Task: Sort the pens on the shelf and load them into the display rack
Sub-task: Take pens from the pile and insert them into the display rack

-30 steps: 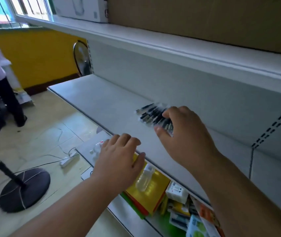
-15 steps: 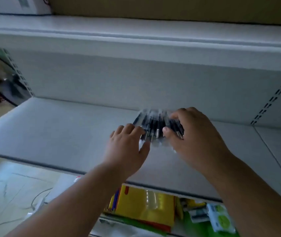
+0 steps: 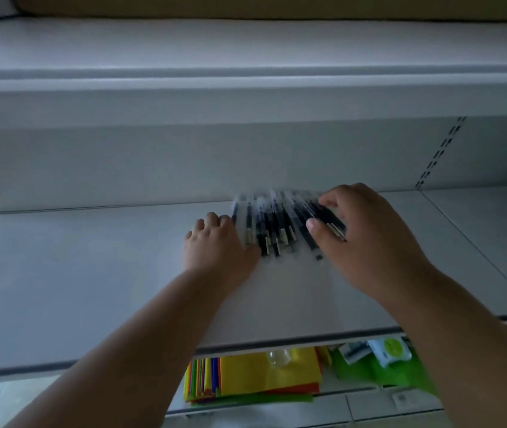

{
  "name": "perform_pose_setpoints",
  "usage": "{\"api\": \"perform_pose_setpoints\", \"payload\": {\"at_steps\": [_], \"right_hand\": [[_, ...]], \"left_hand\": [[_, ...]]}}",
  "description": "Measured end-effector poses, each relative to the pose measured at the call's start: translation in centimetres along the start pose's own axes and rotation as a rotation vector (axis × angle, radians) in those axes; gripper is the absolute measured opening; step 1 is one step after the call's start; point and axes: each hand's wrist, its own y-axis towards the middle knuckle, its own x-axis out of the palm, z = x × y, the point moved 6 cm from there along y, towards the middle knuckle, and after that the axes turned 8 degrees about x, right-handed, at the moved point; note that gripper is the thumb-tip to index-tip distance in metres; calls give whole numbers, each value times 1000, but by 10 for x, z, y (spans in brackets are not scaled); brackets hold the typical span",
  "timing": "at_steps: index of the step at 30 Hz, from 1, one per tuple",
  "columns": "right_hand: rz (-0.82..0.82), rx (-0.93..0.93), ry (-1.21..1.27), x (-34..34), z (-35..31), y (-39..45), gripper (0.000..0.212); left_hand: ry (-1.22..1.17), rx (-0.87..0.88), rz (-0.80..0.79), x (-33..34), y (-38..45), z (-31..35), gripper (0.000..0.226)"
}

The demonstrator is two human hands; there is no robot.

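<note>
**Both hands at the pen pile**

Here, left hand (image 3: 219, 242) flat on the shelf (image 3: 91, 273), fingers loosely bent, touching the left edge of the pens (image 3: 273, 225). Right hand (image 3: 366, 239) curled over the right side, thumb and fingers pinching a few. One pile, about a dozen dark pens, blurred; exact count unclear.

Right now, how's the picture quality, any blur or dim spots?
Head view: dim and bluish overall; the pens smear at their far ends; the right hand casts a soft shadow on the shelf; the lower right corner is streaked; shelf edges bow slightly from the wide lens.
</note>
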Motion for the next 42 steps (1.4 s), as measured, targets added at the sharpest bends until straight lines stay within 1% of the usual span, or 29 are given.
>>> {"api": "perform_pose_setpoints", "payload": {"at_steps": [4,7,11,13,15,17,19,22,24,25,26,29,30,33,35,37,39,41,42], "right_hand": [[9,5,3,3,5,4,33],[18,8,-6,4,10,9,33],[35,-3,-10,5,14,14,31],[44,-4,-9,5,16,17,30],[63,-6,-2,3,18,19,28],[71,-6,1,4,20,20,25],[56,24,2,7,26,20,22],[-27,97,-11,20,35,18,15],[-102,119,-84,36,38,15,15],[-139,136,-119,44,40,13,15],[-173,157,-145,52,40,11,14],[-195,192,-177,68,41,5,5],[-183,203,-179,70,41,4,5],[-175,243,-178,72,42,4,13],[-169,270,-100,68,43,3,17],[-168,316,79,60,46,0,23],[-176,378,359,54,49,-5,21],[-181,450,709,46,50,-13,12],[-177,477,873,41,50,-17,12]], "left_hand": [[29,-22,-7,-4,2,-4,40],[37,-43,-4,-5,9,-5,32],[95,-65,-76,-8,21,-5,20],[118,-58,-104,-8,21,-5,17],[74,-59,-89,-9,18,-7,18],[-19,-63,-28,-13,11,-10,20],[-180,-15,90,-18,0,-10,24],[-589,39,248,-26,-24,-4,28],[-918,10,239,-29,-39,5,28],[-1048,0,213,-30,-44,11,27],[-1117,-5,192,-32,-49,14,26],[-1210,16,170,-39,-60,20,23],[-1250,6,165,-39,-62,19,23],[-1328,-19,141,-35,-69,16,25],[-1352,-25,114,-32,-73,15,27],[-1388,-61,81,-27,-75,17,27],[-1450,-126,44,-22,-76,21,26],[-1514,-170,-1,-17,-77,29,25],[-1539,-184,-28,-13,-76,33,26]]}}
